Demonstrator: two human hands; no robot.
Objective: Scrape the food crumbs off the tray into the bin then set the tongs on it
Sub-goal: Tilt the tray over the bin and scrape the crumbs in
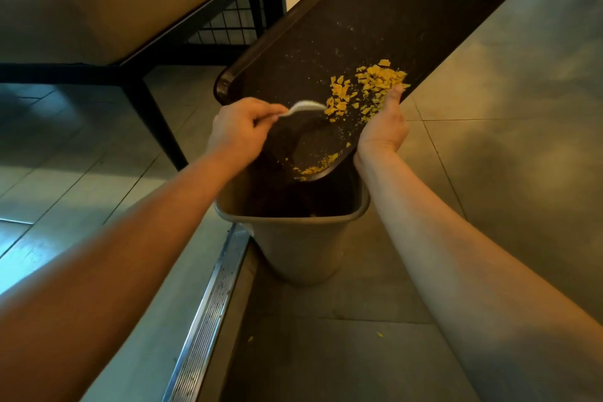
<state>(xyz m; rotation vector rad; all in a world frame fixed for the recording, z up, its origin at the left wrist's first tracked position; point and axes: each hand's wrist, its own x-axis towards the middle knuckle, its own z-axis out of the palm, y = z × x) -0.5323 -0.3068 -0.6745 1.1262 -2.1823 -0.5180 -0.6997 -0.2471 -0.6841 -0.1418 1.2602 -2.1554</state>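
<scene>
Head view: the bin's (pixel 306 238) inside is lost in shadow, the tray's (pixel 375 26) far end is cut off at the top edge, and no writing can be read. The dark tray is held tilted, long axis running from far right down to its near corner over the bin, gripped at its right edge by the right hand (pixel 385 127). Yellow crumbs (pixel 375 81) are gathered near that hand, while a pale scraper (pixel 305 107), mostly hidden, is pinched by the left hand (pixel 241 130).

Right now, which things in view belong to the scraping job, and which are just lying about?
In the job: tray, yellow crumbs, tongs, bin, left hand, right hand.
Lying about: black-framed furniture, floor drain grate.
</scene>
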